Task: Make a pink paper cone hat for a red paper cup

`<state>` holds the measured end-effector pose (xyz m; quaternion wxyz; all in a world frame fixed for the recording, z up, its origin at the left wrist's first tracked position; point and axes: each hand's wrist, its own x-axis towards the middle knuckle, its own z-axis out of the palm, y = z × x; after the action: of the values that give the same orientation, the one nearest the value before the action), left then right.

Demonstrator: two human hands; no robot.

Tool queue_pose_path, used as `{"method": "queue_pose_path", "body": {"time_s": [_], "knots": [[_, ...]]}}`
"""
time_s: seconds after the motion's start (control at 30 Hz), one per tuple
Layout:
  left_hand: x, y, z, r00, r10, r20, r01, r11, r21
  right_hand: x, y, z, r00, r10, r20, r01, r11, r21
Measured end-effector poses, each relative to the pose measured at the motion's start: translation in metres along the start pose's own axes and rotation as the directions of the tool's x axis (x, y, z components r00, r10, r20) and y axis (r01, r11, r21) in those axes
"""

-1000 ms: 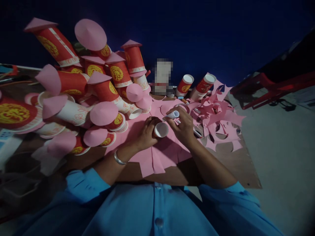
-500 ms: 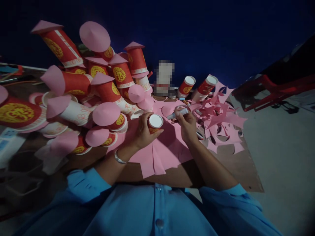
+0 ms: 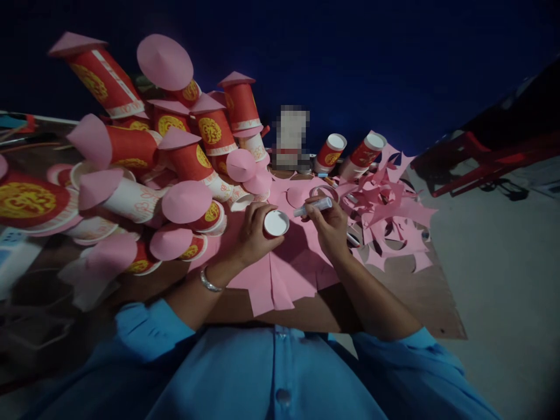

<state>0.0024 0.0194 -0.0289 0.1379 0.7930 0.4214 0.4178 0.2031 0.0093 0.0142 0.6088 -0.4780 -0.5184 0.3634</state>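
Observation:
A paper cup [image 3: 276,223] with its white round end facing up is gripped in my left hand [image 3: 256,233]. Just right of it, my right hand [image 3: 329,224] holds a pale glue tube [image 3: 314,206] between thumb and fingers, its tip pointing left toward the cup but apart from it. Pink paper sheets [image 3: 273,286] lie under both hands. A pink paper cone [image 3: 298,196] rests on the sheets beyond the tube.
Many red and white cups with pink cone tops [image 3: 214,131] are piled at the left. Two red cups [image 3: 331,153] stand at the back, beside pink paper scraps [image 3: 389,204]. A red stool [image 3: 472,160] is at the far right.
My left hand has tilted the cup, so its side no longer shows and its white end sits slightly lower. The glue tube has turned a little in my right hand.

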Motion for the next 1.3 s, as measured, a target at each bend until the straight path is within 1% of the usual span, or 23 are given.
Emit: {"method": "queue_pose_path", "body": {"time_s": [0.1, 0.2, 0.33, 0.43, 0.5, 0.63, 0.8, 0.97, 1.07, 1.17, 1.3], "knots": [[0.002, 0.003, 0.002, 0.999, -0.001, -0.044, 0.003, 0.999, 0.032, -0.006, -0.005, 0.002, 0.994, -0.096, 0.042, 0.101, 0.986, -0.132], [0.003, 0.005, 0.003, 0.997, 0.032, -0.072, -0.031, 0.999, 0.016, -0.010, -0.012, 0.004, 0.970, -0.222, 0.099, 0.241, 0.932, -0.273], [0.001, 0.003, 0.003, 0.998, 0.066, -0.012, -0.066, 0.997, -0.037, -0.010, -0.017, 0.005, 0.889, -0.431, 0.157, 0.458, 0.815, -0.355], [-0.001, 0.001, 0.003, 0.998, 0.065, 0.017, -0.064, 0.997, -0.037, -0.008, -0.017, 0.005, 0.846, -0.501, 0.183, 0.531, 0.764, -0.366], [-0.001, 0.001, 0.004, 0.998, 0.068, 0.008, -0.068, 0.997, -0.024, -0.007, -0.018, 0.004, 0.838, -0.512, 0.189, 0.543, 0.749, -0.380], [0.000, 0.002, 0.006, 0.998, 0.070, 0.003, -0.070, 0.997, -0.013, -0.005, -0.018, 0.002, 0.847, -0.487, 0.213, 0.529, 0.738, -0.418], [-0.001, 0.004, 0.008, 0.997, 0.075, -0.025, -0.076, 0.997, -0.036, -0.002, -0.017, 0.002, 0.838, -0.495, 0.231, 0.545, 0.735, -0.403], [-0.003, 0.005, 0.010, 0.998, 0.056, -0.014, -0.056, 0.998, 0.010, 0.002, -0.014, 0.001, 0.864, -0.462, 0.203, 0.502, 0.750, -0.430], [-0.003, 0.004, 0.009, 0.999, 0.049, 0.003, -0.049, 0.998, 0.033, 0.002, -0.015, 0.000, 0.874, -0.452, 0.180, 0.484, 0.773, -0.410], [-0.001, 0.004, 0.009, 0.999, 0.051, -0.006, -0.051, 0.999, 0.020, 0.001, -0.018, 0.001, 0.861, -0.476, 0.180, 0.507, 0.771, -0.386], [0.001, 0.006, 0.008, 0.996, 0.090, -0.020, -0.090, 0.996, -0.015, 0.001, -0.018, 0.003, 0.825, -0.517, 0.228, 0.564, 0.729, -0.389]]}}
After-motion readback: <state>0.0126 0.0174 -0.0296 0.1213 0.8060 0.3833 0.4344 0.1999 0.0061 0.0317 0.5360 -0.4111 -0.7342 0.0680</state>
